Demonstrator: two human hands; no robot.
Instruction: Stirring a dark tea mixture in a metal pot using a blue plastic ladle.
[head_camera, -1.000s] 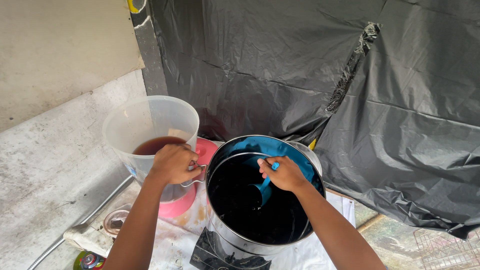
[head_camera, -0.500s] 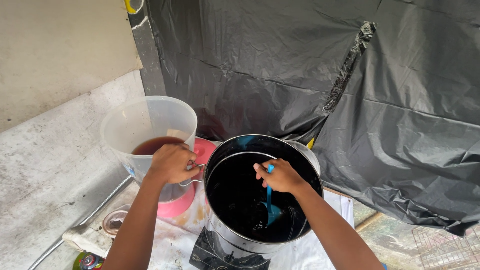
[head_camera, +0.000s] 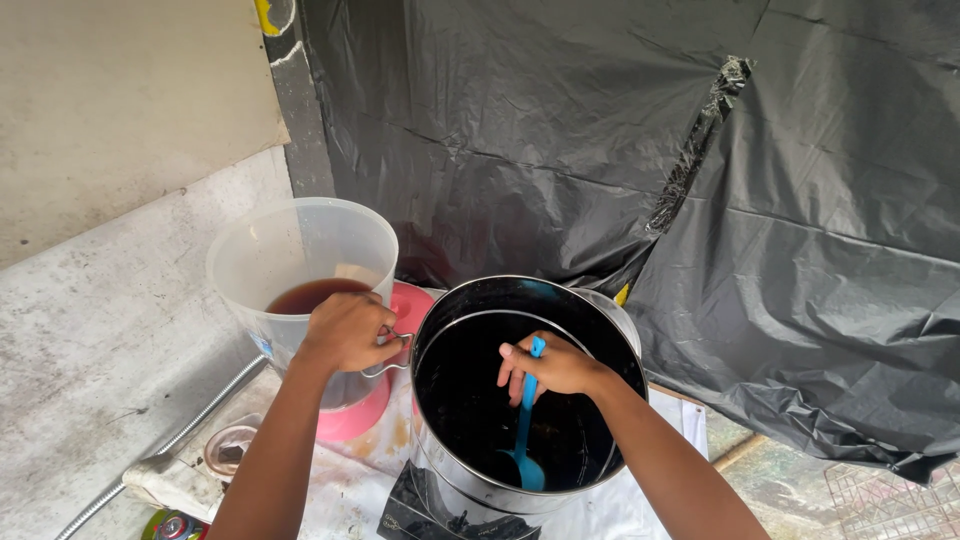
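Makeshift work corner, dye or cooking station, likely semi-outdoor. Black plastic sheeting (head_camera: 620, 150) taped up as backdrop; rough stained concrete wall (head_camera: 110, 330) on the left. Large steel pot (head_camera: 445, 470) of dark liquid sits on a small cooker (head_camera: 420, 520); translucent bucket (head_camera: 290, 240) of brown liquid beside it. Stained white cloth (head_camera: 350, 480) covers the worktop; flexible metal hose (head_camera: 170, 445) along the wall

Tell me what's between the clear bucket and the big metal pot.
The left hand, gripping the pot's wire handle, fills the gap between the clear bucket and the metal pot; a pink lid shows behind, in the head view.
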